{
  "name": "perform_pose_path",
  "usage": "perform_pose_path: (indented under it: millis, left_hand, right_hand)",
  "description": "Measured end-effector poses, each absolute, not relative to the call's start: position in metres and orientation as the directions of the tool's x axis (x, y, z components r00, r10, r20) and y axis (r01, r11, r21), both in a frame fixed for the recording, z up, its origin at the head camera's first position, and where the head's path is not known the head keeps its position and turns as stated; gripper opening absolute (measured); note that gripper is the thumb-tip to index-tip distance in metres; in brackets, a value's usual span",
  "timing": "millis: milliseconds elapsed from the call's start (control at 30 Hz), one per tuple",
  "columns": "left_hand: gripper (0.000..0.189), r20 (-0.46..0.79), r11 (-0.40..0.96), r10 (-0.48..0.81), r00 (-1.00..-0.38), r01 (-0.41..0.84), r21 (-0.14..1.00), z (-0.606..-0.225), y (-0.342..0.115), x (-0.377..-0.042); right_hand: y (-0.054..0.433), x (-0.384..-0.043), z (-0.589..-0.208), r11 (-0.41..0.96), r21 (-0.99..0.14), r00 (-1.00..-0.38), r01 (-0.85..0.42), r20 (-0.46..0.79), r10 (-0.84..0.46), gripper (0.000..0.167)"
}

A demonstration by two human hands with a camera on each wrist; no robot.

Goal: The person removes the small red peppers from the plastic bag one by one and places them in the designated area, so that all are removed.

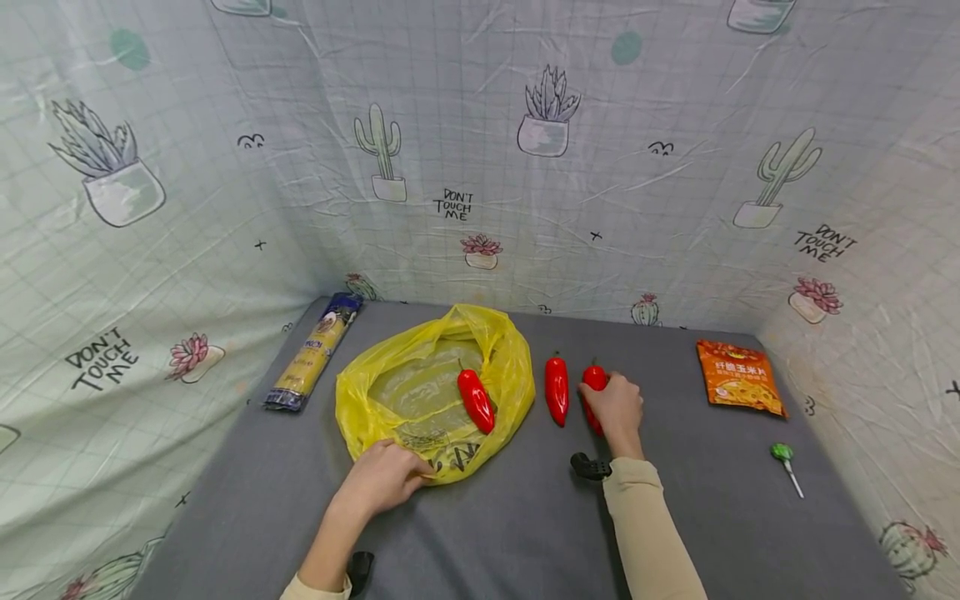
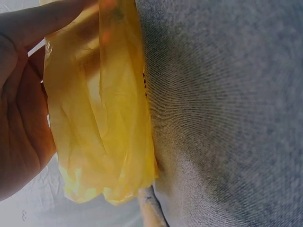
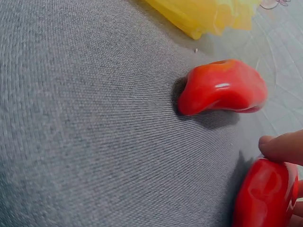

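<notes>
My left hand [image 1: 384,477] pinches the near rim of an open yellow plastic bag [image 1: 513,350] lying on the grey table. In the left wrist view, the thumb lies over the bag's film [image 2: 99,118]. One red chili pepper [image 1: 476,402] lies inside the bag, toward its right side. To the right of the bag, a second red pepper [image 1: 557,390] rests on the table. Beside it my right hand [image 1: 618,412] grips a third red pepper [image 1: 595,377], thumb and fingers around its sides. The right wrist view shows this held pepper [image 3: 265,198] close to the tabletop.
A long blue-and-yellow packet [image 1: 315,354], apparently pasta, lies left of the bag. At the far right are an orange snack packet [image 1: 741,377] and a green lollipop [image 1: 782,452]. Patterned sheets [image 1: 465,150] wall the grey table [image 1: 510,542] at the back and sides.
</notes>
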State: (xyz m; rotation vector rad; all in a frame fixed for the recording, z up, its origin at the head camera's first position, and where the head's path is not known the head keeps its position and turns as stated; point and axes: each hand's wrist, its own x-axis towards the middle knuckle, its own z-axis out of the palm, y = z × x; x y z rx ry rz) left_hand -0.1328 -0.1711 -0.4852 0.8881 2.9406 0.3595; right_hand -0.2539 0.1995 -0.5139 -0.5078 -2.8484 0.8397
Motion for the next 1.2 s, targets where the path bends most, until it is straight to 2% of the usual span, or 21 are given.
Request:
perform_pose_path:
  millis: [233, 367, 567, 900, 1067, 1200]
  left_hand:
    - [0.013, 0.033, 0.808, 0.552, -0.834, 0.544, 0.228, -0.484, -0.171, -0.132]
    - [0.013, 0.022, 0.810, 0.551, -0.834, 0.542, 0.226, -0.483, -0.171, -0.131]
    - [0.014, 0.006, 0.815, 0.548, -0.836, 0.536, 0.222, -0.484, -0.170, -0.132]
    - [0.012, 0.025, 0.822, 0.540, -0.841, 0.534, 0.198, -0.485, -0.167, -0.132]
    - [0.013, 0.029, 0.822, 0.542, -0.840, 0.537, 0.188, -0.484, -0.166, -0.132]
    - [0.013, 0.015, 0.821, 0.544, -0.839, 0.536, 0.195, -0.483, -0.165, -0.130]
  right_hand:
    - [0.194, -0.255, -0.510, 0.813, -0.482, -0.929, 0.327, -0.003, 0.371, 0.067]
    - [0.183, -0.253, -0.494, 0.810, -0.493, -0.931, 0.316, 0.004, 0.366, 0.070]
    - [0.154, -0.256, -0.465, 0.820, -0.541, -0.952, 0.188, 0.104, 0.287, 0.067]
    - [0.085, -0.269, -0.434, 0.865, -0.496, -0.969, -0.072, 0.239, 0.056, 0.056]
    - [0.056, -0.270, -0.441, 0.870, -0.463, -0.967, -0.170, 0.248, -0.057, 0.055]
    - [0.041, -0.268, -0.452, 0.863, -0.461, -0.972, -0.205, 0.197, -0.126, 0.056]
